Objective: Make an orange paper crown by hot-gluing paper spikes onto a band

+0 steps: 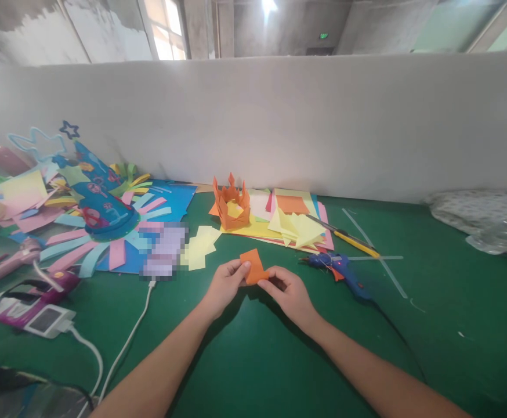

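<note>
A small piece of orange paper point(254, 267) is held between my two hands above the green table. My left hand point(228, 285) pinches its left edge between thumb and fingers. At its lower right corner, my right hand point(289, 293) grips the paper, where a bit of it looks folded over. Behind the hands stands an orange folded-paper crown point(231, 203) with pointed tips. Beside that crown lie pale yellow folded paper pieces point(297, 226) on a stack of coloured sheets. To the left are some pale yellow paper squares point(201, 247).
Right of my hands lies a blue glue gun point(344, 273) with its cord, near a yellow-handled cutter point(353, 241). At left stand blue cone hats point(101, 197) with paper strips, and a power strip point(40, 316) with cables. A white partition point(279, 128) runs along the back.
</note>
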Action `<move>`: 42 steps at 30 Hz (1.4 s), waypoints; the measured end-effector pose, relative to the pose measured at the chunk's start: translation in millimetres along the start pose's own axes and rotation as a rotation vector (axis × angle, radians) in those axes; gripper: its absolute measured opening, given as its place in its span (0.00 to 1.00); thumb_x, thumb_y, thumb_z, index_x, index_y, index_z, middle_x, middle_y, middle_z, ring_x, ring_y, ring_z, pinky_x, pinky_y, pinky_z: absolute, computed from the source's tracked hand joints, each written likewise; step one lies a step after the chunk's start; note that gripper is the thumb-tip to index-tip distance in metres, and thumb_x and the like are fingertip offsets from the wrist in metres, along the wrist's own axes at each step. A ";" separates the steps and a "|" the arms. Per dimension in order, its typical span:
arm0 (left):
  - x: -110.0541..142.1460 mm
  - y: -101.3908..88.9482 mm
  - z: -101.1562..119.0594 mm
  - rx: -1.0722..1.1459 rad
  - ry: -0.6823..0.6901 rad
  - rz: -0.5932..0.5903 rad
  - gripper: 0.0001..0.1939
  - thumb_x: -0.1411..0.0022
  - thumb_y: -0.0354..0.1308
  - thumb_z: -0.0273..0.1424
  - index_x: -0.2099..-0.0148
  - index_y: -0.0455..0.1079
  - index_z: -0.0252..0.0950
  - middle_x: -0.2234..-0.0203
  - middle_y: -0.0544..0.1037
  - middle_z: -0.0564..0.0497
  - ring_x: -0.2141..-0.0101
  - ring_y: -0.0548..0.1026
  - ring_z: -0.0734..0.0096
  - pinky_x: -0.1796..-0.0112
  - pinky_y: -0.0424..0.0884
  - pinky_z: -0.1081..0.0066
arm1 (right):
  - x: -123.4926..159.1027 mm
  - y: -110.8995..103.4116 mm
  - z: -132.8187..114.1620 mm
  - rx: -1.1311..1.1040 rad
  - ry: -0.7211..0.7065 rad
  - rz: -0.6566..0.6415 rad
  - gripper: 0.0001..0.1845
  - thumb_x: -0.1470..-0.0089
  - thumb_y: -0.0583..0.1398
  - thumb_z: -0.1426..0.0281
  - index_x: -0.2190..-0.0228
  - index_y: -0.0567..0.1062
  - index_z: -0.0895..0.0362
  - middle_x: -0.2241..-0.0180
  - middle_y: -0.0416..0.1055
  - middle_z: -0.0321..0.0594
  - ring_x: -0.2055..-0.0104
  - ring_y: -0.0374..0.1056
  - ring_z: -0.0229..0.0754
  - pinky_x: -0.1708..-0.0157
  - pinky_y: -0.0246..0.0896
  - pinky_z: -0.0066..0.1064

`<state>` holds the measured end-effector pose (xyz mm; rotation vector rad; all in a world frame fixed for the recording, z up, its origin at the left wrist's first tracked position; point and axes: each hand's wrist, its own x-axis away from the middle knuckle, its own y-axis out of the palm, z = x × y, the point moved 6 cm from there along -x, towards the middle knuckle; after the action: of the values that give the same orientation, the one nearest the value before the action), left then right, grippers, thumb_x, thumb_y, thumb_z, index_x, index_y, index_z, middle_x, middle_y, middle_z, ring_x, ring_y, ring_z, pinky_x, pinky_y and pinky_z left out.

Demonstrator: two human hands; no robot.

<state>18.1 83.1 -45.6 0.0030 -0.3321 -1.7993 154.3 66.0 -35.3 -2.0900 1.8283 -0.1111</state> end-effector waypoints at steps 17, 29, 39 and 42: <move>0.4 -1.5 1.3 0.010 -0.026 0.008 0.19 0.49 0.60 0.45 0.69 0.71 0.31 0.76 0.73 0.52 0.73 0.70 0.73 0.65 0.69 0.71 | 2.0 0.8 -10.1 0.032 -0.079 -0.032 0.14 0.47 0.57 0.66 0.81 0.68 0.56 0.78 0.65 0.35 0.74 0.61 0.37 0.72 0.56 0.28; -0.2 -2.7 1.0 0.045 -0.018 0.008 0.16 0.49 0.61 0.40 0.65 0.72 0.32 0.70 0.76 0.50 0.70 0.72 0.72 0.64 0.69 0.71 | 0.6 -0.6 -6.8 0.067 -0.068 0.007 0.06 0.50 0.60 0.66 0.76 0.72 0.55 0.73 0.70 0.37 0.70 0.66 0.39 0.69 0.61 0.29; -1.9 -5.6 2.6 0.056 0.035 0.054 0.17 0.52 0.64 0.36 0.61 0.70 0.31 0.66 0.77 0.47 0.67 0.73 0.70 0.65 0.68 0.71 | 3.2 5.1 -1.7 -0.025 -0.031 -0.052 0.12 0.55 0.64 0.68 0.66 0.72 0.54 0.65 0.70 0.38 0.68 0.67 0.39 0.69 0.65 0.29; -2.8 -8.4 2.2 0.102 0.041 0.099 0.19 0.53 0.65 0.35 0.60 0.69 0.32 0.68 0.76 0.48 0.68 0.73 0.71 0.65 0.69 0.70 | 4.9 8.9 -6.0 0.006 -0.055 -0.110 0.20 0.59 0.66 0.68 0.61 0.69 0.53 0.60 0.69 0.39 0.63 0.67 0.40 0.67 0.66 0.29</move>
<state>10.5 88.1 -45.8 0.0937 -0.3874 -1.6810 145.0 59.1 -33.4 -2.1675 1.6798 -0.0857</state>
